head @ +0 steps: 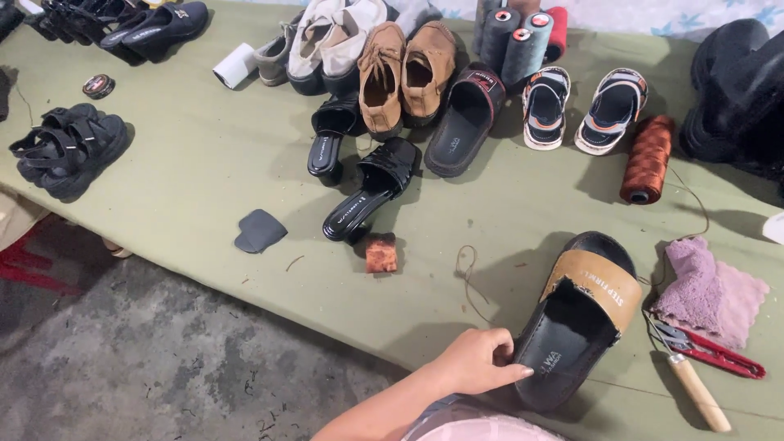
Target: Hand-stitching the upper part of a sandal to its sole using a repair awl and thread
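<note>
While fingers curl, the left hand [478, 359] pinches the black slide sandal [576, 322] heel edge.

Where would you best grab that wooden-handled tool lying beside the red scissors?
By the wooden handle of the tool, from above: it lies flat on the table, its rounded end clear at the near edge, while its metal tip sits close to the red scissors.
</note>
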